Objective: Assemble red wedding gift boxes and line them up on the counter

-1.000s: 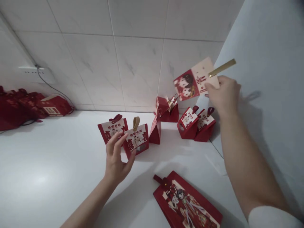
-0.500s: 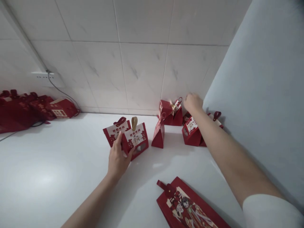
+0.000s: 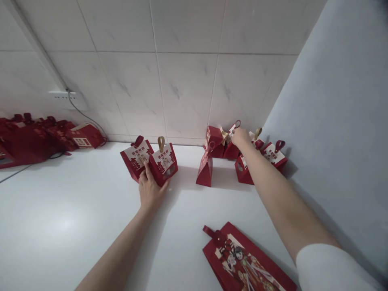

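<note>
Marble-patterned wall tiles (image 3: 188, 93) are rising behind the white tabletop (image 3: 75, 214), where red gift packages (image 3: 27, 143) are crowding the far left beside a grey cable (image 3: 83, 117). Nearer, a large red gift bag (image 3: 224, 238) printed with a costumed couple is lying partly out of view. A slim triangular box (image 3: 205, 173) is standing mid-tabletop, and the right forearm (image 3: 279, 198) is blocking part of the right-hand boxes (image 3: 275, 155). The right hand (image 3: 241, 139) is curling among them near the wall; its grip cannot be told. Left of centre, a gold-looped gift box (image 3: 165, 161) and a maroon-looped gift box (image 3: 138, 158) are standing together, both showing white labels with red lettering. The left hand (image 3: 151, 190) is bracketing their bases, half-curled; whether it is gripping cannot be told.
</note>
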`<state>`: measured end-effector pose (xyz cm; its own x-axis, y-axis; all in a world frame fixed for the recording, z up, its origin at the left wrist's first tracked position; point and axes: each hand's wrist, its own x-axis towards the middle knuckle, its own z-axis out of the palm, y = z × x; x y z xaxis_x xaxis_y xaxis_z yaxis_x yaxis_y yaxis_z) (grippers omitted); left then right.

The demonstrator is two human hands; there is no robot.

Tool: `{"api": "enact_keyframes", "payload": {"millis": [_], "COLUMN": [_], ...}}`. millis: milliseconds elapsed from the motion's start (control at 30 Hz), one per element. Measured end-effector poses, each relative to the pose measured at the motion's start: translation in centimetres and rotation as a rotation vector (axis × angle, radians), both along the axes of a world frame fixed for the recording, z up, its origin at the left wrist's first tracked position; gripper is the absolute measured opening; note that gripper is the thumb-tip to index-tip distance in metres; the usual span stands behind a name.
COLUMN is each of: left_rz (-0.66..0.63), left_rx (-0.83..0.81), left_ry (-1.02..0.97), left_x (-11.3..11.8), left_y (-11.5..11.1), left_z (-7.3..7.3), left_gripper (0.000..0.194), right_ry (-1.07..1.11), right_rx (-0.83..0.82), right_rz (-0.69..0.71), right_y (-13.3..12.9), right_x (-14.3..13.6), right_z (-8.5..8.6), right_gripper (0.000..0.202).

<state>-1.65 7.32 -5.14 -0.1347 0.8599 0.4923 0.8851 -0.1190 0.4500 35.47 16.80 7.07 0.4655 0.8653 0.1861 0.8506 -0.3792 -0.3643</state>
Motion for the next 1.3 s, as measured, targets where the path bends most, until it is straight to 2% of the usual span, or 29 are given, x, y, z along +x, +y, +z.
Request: {"api": "enact_keyframes", "payload": {"millis": [133,200,233,300,367,467,567,633,700,800,900,1067,1200,1300], "left_rz": [-0.068,-0.175,-0.243,-0.378,-0.52,-0.776,-1.039,-1.139,-1.151,-1.104,-1.088,-1.097,-1.15,-1.211], "left_rx": [0.109,0.234,0.308,0.399,0.321,-0.076,-0.459,-0.566,-0.583,-0.528,-0.462,-0.395,-0.43,-0.518], "left_ry": [-0.044,-0.07,-0.087,-0.15,-0.319,-0.771,-1.1,-1.181,-1.223,-1.24,-1.201,-1.124,-1.119,-1.128], "left_x": [0.7,1.0,1.3,1.8,2.6,3.9,4.7,4.8,4.8,4.8,5.0,4.8,4.6,4.5], "left_y": [-0.5,-1.1,-1.5,-2.6,-4.0,-6.2,-7.9,-8.8,-9.4,-10.2,-10.6,-10.9,-11.1,-11.3], "left_z": [-0.2,0.3,0.6,1.3,1.9,2.7,3.5,4.0,4.5,4.8,4.9,5.4,5.8,6.0], "left_gripper": [0.108,0.1,0.095,0.081,0.066,0.056,0.068,0.083,0.092,0.085,0.076,0.079,0.078,0.081], "right_ry": [-0.057,-0.034,-0.001,0.104,0.306,0.605,0.679,0.674,0.664,0.647,0.614,0.593,0.581,0.544], "right_rx": [0.257,0.63,0.738,0.803,0.762,0.605,0.514,0.497,0.456,0.399,0.416,0.462,0.463,0.399], "right_rz": [-0.031,0.055,0.096,0.236,0.374,0.57,0.695,0.755,0.794,0.811,0.801,0.827,0.818,0.791], "right_y": [-5.3,-8.6,-10.1,-12.6,-14.6,-16.8,-18.6,-19.7,-20.4,-21.0,-21.3,-22.0,-22.3,-22.2], "right_x": [0.6,0.8,0.8,0.5,-0.1,-1.5,-3.1,-3.9,-4.5,-5.0,-5.4,-6.0,-6.3,-6.3], "right_z": [2.6,3.4,3.6,4.0,4.1,4.4,4.7,5.0,5.1,5.2,5.1,5.2,5.4,5.3], "right_gripper": [0.044,0.043,0.041,0.036,0.032,0.029,0.021,0.016,0.015,0.016,0.016,0.017,0.017,0.016]}}
